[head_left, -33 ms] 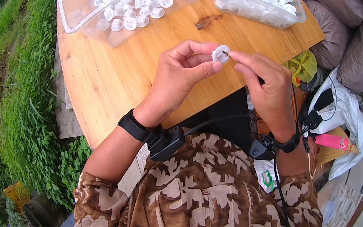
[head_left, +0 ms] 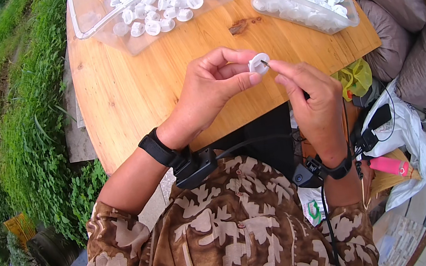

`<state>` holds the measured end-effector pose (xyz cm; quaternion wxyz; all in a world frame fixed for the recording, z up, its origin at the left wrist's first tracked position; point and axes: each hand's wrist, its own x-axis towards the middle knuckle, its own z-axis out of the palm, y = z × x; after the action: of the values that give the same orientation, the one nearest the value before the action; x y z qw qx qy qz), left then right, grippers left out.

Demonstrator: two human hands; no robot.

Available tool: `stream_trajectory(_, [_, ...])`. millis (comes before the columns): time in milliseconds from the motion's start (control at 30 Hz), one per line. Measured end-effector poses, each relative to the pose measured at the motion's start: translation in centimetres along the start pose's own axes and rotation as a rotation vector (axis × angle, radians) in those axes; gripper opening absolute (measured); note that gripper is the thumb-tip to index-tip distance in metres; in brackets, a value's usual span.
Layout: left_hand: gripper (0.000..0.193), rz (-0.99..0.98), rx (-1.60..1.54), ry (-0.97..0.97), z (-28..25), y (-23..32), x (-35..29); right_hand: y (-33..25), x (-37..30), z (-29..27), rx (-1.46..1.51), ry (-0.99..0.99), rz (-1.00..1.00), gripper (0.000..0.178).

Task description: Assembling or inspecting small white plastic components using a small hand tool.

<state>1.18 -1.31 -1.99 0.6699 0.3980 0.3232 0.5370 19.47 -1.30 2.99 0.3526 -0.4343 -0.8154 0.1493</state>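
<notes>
Above the wooden table, my left hand [head_left: 210, 80] pinches a small round white plastic piece [head_left: 257, 64] between thumb and fingers. Its flat disc face is turned toward my right hand [head_left: 315, 94]. The closed thumb and forefinger of that hand hold a thin dark-tipped object [head_left: 265, 63], whose point touches the face of the disc. Most of this object is hidden by the fingers, so its kind cannot be made out. Beyond my hands, many similar white plastic pieces [head_left: 170, 1] lie in a large clear plastic bin [head_left: 135, 46].
A smaller clear tub [head_left: 312, 22] of white pieces stands at the table's [head_left: 134, 95] far right. Grey padded fabric [head_left: 396, 20] hangs beside it. Below the right edge are a yellow bag [head_left: 355, 78], a white bag [head_left: 407, 130] and a pink-handled object [head_left: 388, 165]. Black cables run by my wrists.
</notes>
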Motion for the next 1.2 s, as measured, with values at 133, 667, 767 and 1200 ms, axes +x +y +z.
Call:
stream_trajectory(133, [0.024,-0.007,0.024,-0.013,0.2,0.0,0.1,-0.3,0.0,-0.4,-0.054,-0.016,-0.065,0.031])
stream_trajectory(667, [0.035,-0.059,-0.100,-0.010,0.3,0.1,-0.1,-1.7,0.2,-2.1,-0.227,-0.128,-0.020,0.034])
stream_trajectory(767, [0.035,-0.084,-0.080,0.011,0.3,0.0,-0.1,-1.5,-0.3,-1.5,-0.208,-0.093,-0.019,0.037])
stream_trajectory(1200, [0.031,-0.045,-0.075,0.001,0.5,0.0,-0.3,-1.6,-1.1,-0.2,-0.123,-0.033,0.026,0.033])
